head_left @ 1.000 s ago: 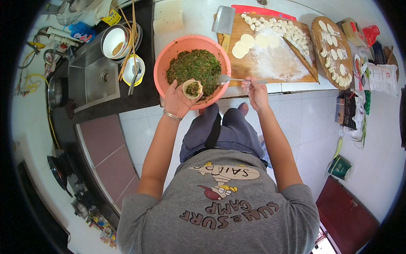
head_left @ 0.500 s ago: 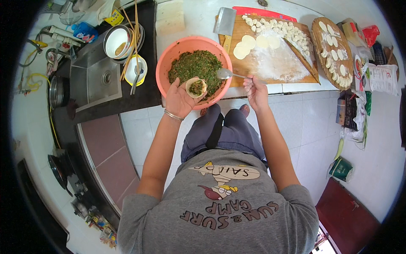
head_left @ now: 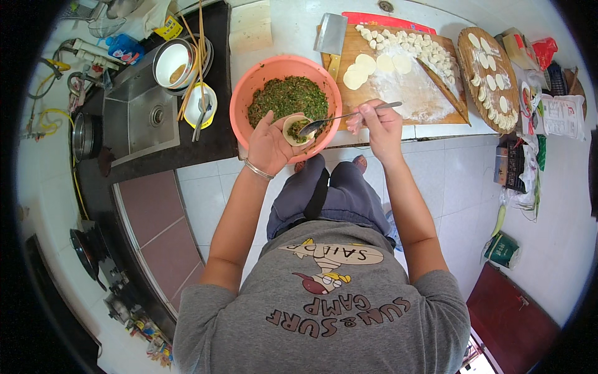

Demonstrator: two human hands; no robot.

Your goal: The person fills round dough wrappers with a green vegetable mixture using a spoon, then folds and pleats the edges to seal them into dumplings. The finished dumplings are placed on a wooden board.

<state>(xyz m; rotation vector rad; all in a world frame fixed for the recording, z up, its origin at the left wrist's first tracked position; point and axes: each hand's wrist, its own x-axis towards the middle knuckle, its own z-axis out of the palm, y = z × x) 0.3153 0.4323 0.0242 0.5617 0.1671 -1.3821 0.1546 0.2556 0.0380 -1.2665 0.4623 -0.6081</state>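
My left hand point(head_left: 268, 148) holds a round dumpling wrapper point(head_left: 289, 127) over the near rim of a pink basin point(head_left: 239, 90). A small heap of green filling lies on the wrapper. My right hand point(head_left: 382, 129) is closed around the handle of a metal spoon point(head_left: 337, 116). The spoon's bowl rests on the filling in the wrapper. More chopped green filling point(head_left: 286, 96) fills the basin's middle.
To the right, a floured wooden board point(head_left: 367, 93) carries wrappers, several dough pieces, a rolling pin point(head_left: 441, 88) and a cleaver point(head_left: 331, 34). A round tray point(head_left: 498, 68) with dumplings and wrappers stands beyond it. On the left are a sink point(head_left: 134, 124) and stacked bowls point(head_left: 169, 62).
My right hand has raised and tilted the spoon, bringing its bowl left and down onto the filling in the wrapper. My left hand has shifted slightly right.
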